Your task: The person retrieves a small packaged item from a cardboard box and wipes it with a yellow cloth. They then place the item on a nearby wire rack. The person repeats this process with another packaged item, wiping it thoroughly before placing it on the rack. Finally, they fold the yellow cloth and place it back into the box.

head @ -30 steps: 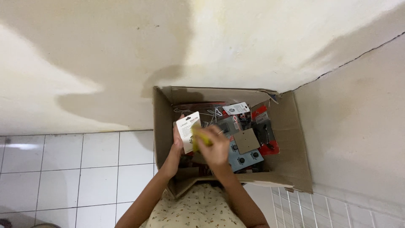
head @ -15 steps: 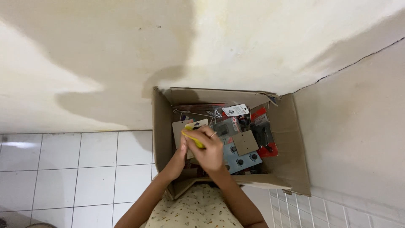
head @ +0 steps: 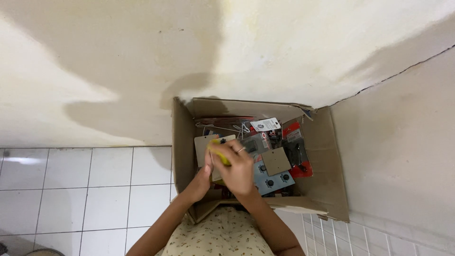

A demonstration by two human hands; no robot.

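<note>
I see the box [head: 182, 142] packed with carded packs [head: 279, 163]; its right side [head: 324, 156] stays open, walls [head: 284, 52] crowd behind and right, floor [head: 95, 189] free left.

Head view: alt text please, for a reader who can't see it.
Seen from above, a person's right hand and left hand hold a yellow item against a pale card inside an open cardboard box of carded hardware packs. The box sits in a wall corner on white floor tiles.
</note>
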